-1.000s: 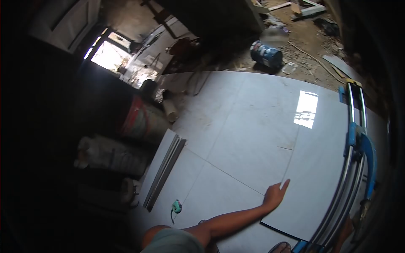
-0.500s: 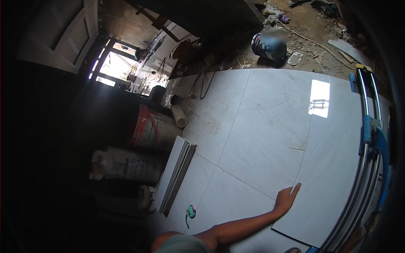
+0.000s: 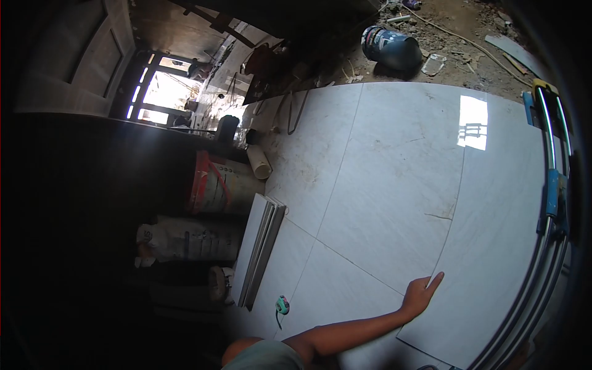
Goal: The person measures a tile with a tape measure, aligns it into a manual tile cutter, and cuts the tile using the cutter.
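My left hand (image 3: 420, 296) is at the near left edge of a large white tile (image 3: 487, 246), its thumb stretched over the top face and the other fingers curled at the edge. How far those fingers reach under the tile is hidden. Along the tile's right side runs a blue tile cutter (image 3: 552, 191) with long metal rails. A dim, skin-coloured patch low on the right, behind the rails, may be part of my right hand; its fingers cannot be made out. A green tape measure (image 3: 282, 304) lies on the tiled floor (image 3: 345, 296), left of my forearm.
Stacked cut tile strips (image 3: 262, 253) lie on the left, near a red-rimmed bucket (image 3: 225, 185), a sack (image 3: 191, 239) and a pipe piece (image 3: 259, 162). A dark bucket (image 3: 391, 49) lies on rubble beyond the tiles. A cable (image 3: 459, 43) crosses the dirt.
The view has shifted slightly, so the cutter appears farther right and the far tiles higher. My left hand stays at the tile edge.
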